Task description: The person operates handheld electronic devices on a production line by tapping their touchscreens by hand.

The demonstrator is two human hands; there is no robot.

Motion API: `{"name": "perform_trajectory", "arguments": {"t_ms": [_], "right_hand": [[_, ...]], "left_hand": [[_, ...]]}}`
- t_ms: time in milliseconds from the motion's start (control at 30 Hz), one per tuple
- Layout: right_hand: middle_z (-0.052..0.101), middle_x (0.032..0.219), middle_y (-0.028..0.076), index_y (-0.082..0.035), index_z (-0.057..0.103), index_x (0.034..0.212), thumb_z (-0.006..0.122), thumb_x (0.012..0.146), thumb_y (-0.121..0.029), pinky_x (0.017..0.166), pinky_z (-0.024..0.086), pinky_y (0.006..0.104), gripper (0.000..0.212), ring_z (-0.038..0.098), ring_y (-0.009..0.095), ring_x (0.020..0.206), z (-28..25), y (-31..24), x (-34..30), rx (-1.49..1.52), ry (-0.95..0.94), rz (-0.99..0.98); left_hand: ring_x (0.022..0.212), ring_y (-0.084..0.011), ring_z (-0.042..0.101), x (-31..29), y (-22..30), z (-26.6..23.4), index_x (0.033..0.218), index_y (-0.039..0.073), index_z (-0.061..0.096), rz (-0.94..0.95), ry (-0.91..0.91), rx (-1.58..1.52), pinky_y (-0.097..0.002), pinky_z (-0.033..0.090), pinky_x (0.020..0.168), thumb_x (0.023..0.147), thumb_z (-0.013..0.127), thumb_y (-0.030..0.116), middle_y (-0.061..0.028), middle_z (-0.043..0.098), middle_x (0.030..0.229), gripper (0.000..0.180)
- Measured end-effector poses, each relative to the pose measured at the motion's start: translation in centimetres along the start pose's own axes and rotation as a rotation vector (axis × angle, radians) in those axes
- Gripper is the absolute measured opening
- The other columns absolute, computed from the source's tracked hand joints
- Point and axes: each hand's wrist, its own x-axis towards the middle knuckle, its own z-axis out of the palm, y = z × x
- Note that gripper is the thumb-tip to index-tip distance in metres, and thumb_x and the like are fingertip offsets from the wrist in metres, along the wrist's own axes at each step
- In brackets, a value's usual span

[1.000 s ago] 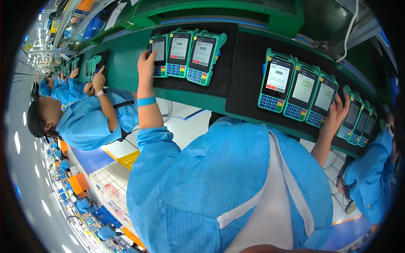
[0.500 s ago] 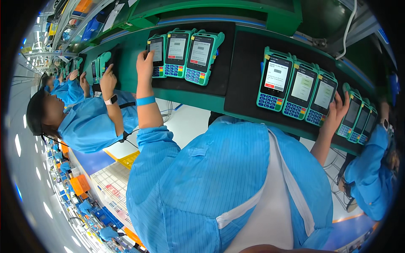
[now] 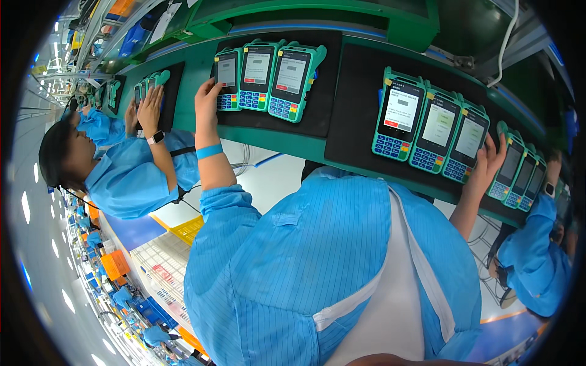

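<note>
Three green-cased payment terminals stand in a row on a black mat (image 3: 316, 116), with lit screens and blue keypads. My left hand (image 3: 207, 102) is at the leftmost payment terminal (image 3: 226, 66), fingers stretched out and fingertips at the lower left of its screen. Beside it are a middle terminal (image 3: 255, 67) and a right terminal (image 3: 290, 73). My right hand (image 3: 486, 163) rests open, fingers apart, at the right edge of another terminal (image 3: 467, 137). Left of that one are two more, a tilted terminal (image 3: 437, 125) and one with a red on-screen button (image 3: 400, 110).
More terminals (image 3: 511, 161) line the bench further right, near a co-worker's arm (image 3: 540, 213). At left another co-worker (image 3: 131, 177) handles terminals (image 3: 146, 85). A green shelf (image 3: 305, 18) runs along the back; a white cable (image 3: 505, 52) hangs at right.
My left hand has shifted slightly down and left, its fingers lower on the leftmost terminal. My right hand stays put. The left co-worker's hands have come together over their terminals.
</note>
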Motion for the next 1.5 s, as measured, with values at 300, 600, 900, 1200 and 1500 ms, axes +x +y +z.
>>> {"name": "perform_trajectory", "arguments": {"t_ms": [300,600,900,1200,1500], "right_hand": [[0.045,0.131,0.022,-0.006,0.021,0.144,0.049,0.085,-0.006,0.101,0.036,0.0354,0.065,0.047,0.027,0.119,0.1,0.0,-0.1,0.002,0.007,-0.008],[0.045,0.13,0.022,-0.006,0.021,0.144,0.049,0.085,-0.006,0.101,0.037,0.0354,0.065,0.048,0.027,0.118,0.0,0.1,0.0,0.005,0.004,-0.007],[0.045,0.13,0.021,-0.006,0.02,0.144,0.05,0.085,-0.007,0.102,0.035,0.0356,0.066,0.047,0.027,0.118,0.0,0.2,0.0,0.016,0.005,0.001],[0.045,0.13,0.02,-0.008,0.021,0.144,0.048,0.084,-0.001,0.098,0.039,0.0339,0.067,0.05,0.024,0.113,-0.1,0.1,0.0,0.019,0.0,0.027],[0.044,0.131,0.022,-0.008,0.022,0.143,0.05,0.084,-0.002,0.099,0.04,0.0352,0.066,0.05,0.026,0.116,0.1,-0.5,-0.2,0.02,-0.003,0.042]], "left_hand": [[0.112,-0.0192,0.052,-0.6,1.2,1.1,0.129,0.003,0.048,0.262,0.032,0.004,-0.0295,0.04,0.094,0.089,0.052,0.012,-0.0144,0.052,0.124,0.042],[0.122,-0.0292,0.046,-1.0,1.6,1.8,0.12,0.006,0.056,0.582,-0.048,0.509,-0.0356,0.034,0.103,0.081,0.053,0.004,-0.015,0.054,0.124,0.04],[0.121,-0.0357,0.046,-0.7,1.4,1.5,0.116,0.01,0.06,0.553,-0.062,0.491,-0.0393,0.036,0.101,0.08,0.055,0.008,-0.0201,0.052,0.125,0.037],[0.123,-0.0375,0.041,-7.0,8.3,8.9,0.111,0.009,0.061,0.878,-0.027,0.551,-0.0451,0.032,0.102,0.071,0.064,0.008,-0.0197,0.045,0.132,0.041],[0.129,-0.0429,0.031,-17.0,11.6,20.6,0.11,0.024,0.066,1.098,-0.548,0.379,-0.0575,0.022,0.104,0.066,0.07,0.025,-0.0199,0.038,0.139,0.045]]}}
